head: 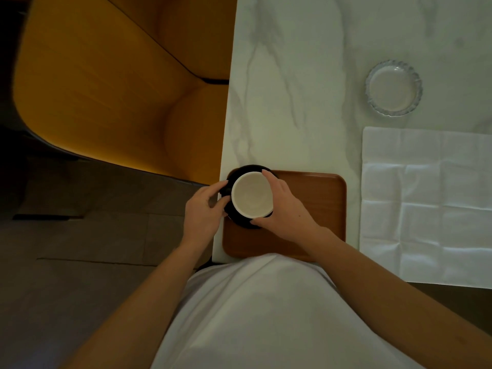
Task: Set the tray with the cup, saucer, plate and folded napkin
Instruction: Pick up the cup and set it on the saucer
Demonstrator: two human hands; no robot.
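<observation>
Hands [239, 206] curled around cup [252, 195], saucer [241, 222] beneath, tray [314, 198]

A white marble-pattern table [292, 89] with grey veining occupies the upper right of the head view. A mustard-yellow upholstered chair [106, 83] with dark piping stands at the table's left edge, its seat cushion partly under the tabletop. A dark tiled floor [80, 235] lies below the chair. The person's white garment [253, 315] fills the lower centre.
</observation>
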